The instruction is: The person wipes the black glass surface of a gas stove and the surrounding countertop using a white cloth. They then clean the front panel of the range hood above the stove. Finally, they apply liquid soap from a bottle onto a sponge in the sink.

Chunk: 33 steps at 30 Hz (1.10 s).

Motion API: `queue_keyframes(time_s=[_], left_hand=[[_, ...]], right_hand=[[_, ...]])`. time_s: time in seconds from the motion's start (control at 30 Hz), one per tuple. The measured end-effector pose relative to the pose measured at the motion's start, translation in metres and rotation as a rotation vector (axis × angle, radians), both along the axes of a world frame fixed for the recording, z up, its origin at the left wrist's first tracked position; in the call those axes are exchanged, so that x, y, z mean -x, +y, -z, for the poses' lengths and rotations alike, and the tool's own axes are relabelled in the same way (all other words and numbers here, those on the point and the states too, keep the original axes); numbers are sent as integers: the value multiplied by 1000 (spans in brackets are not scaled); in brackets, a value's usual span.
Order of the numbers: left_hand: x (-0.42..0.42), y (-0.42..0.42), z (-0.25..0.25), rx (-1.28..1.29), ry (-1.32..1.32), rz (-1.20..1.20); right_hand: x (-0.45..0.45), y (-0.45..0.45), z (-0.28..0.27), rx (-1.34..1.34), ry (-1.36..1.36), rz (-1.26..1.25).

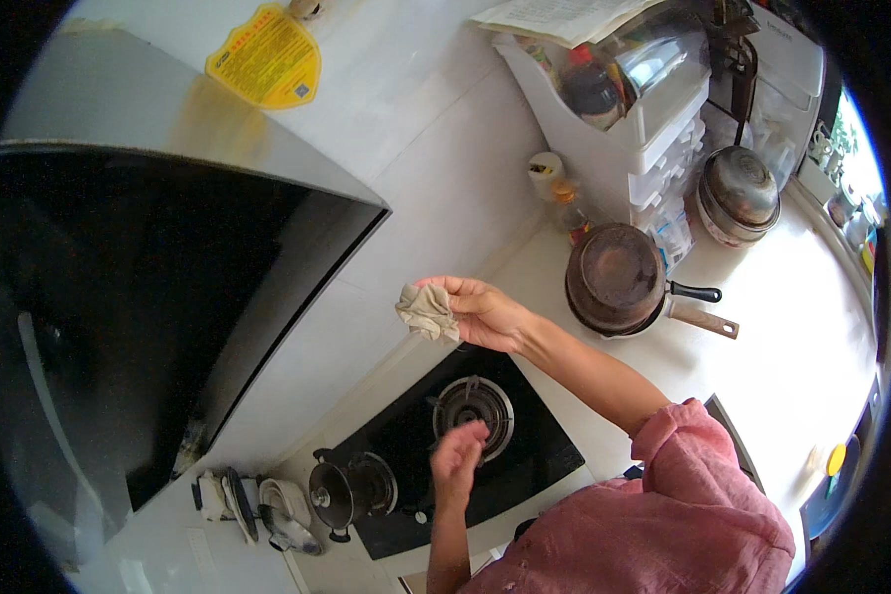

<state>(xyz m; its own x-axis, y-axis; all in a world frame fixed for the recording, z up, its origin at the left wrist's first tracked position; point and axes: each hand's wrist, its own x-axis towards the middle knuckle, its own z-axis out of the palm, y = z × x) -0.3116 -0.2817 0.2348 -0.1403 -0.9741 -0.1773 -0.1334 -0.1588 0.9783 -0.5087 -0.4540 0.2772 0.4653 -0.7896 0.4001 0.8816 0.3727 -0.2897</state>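
My right hand [486, 315] pinches a crumpled beige cloth [428, 311] between thumb and fingers. The arm reaches out past the back edge of a black gas cooktop [408, 423], in front of the white wall. Lower down, my left hand [460, 457] is blurred, its fingers loosely curled over the cooktop near the round burner [474, 416]. I see nothing in it, but its palm is hidden. To the left looms the range hood [193, 245], with a dark glossy panel and a grey metal casing that bears a brownish-yellow stain.
A dark lidded pot [334, 496] stands by the other burner, with pot lids [289, 527] beyond it. Stacked pans [616, 275] with handles sticking out sit on the white counter [779, 356]. Behind are bottles [570, 211], a white drawer rack [601, 141] and metal bowls [739, 193].
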Motion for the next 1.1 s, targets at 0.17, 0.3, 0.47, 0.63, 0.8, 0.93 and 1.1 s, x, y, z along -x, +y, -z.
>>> queue_keyframes(time_s=[0.17, 0.3, 0.47, 0.63, 0.8, 0.93, 1.1], left_hand=[[23, -43, -50, 268, 13, -161], [36, -56, -63, 379, 6, -205], [41, -62, -62, 414, -10, -240], [38, -66, -62, 521, 14, -296], [33, -67, -65, 635, -27, -310], [46, -64, -68, 813, -287, -301], [56, -63, -71, 1002, -744, -188]], right_hand=[[-15, 20, 4, -35, 36, -14], [-20, 30, 14, -39, 3, -32], [-20, 37, 18, 8, 31, -21], [-19, 43, 16, -68, 93, 63], [-22, 44, 28, -108, 273, 216], [-26, 49, 25, -89, 483, 413], [-26, 58, 21, -71, 662, 463]])
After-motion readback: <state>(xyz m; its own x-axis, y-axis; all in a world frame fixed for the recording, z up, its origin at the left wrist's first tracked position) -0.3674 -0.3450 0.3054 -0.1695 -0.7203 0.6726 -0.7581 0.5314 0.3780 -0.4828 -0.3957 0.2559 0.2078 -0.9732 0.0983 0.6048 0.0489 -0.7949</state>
